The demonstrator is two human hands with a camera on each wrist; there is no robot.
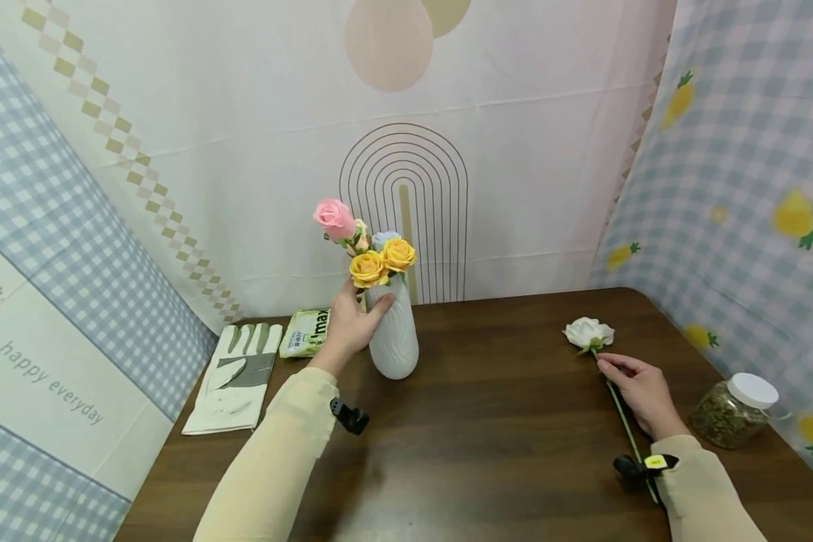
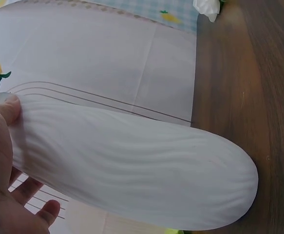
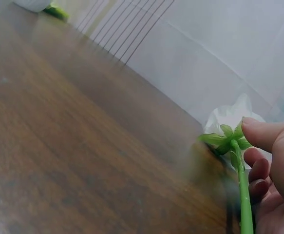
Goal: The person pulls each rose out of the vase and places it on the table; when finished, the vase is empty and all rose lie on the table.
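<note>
My left hand grips a white ribbed vase near its neck, thumb at the front and fingers curling behind. The left wrist view shows the vase's wavy side up close. Out of its mouth rise a pink rose, yellow roses and a pale blue flower; their lower stems are hidden inside. Over at the right, my right hand pinches the green stem of a white rose just below the bloom. In the right wrist view, the thumb lies by the green sepals.
A white and grey glove lies on the brown table at the left, beside a green and white packet. A clear jar with a white lid stands near the right edge. Printed cloth hangs behind and at both sides.
</note>
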